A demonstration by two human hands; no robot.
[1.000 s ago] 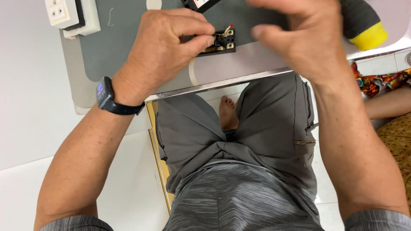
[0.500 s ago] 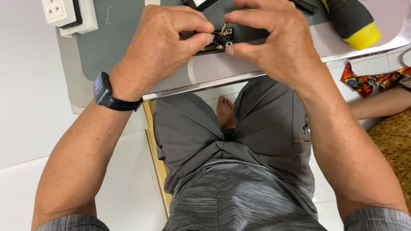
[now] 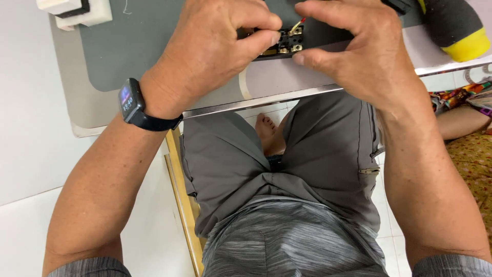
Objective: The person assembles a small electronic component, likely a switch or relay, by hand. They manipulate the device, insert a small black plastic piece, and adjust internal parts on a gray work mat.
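A table (image 3: 66,110) with a pale top and a thin metal edge carries a dark grey mat (image 3: 133,46). Below it lies a white tiled floor (image 3: 394,241), evenly and brightly lit. A yellow wooden stool frame (image 3: 180,205) shows underneath, and patterned fabric (image 3: 474,169) lies at the right edge.

We record one screen only: a smartwatch (image 3: 128,102) on the left wrist, with a small rounded-rectangular black face, lit blue-purple with pale digits, and a black band. We see no packages, labels or signs.
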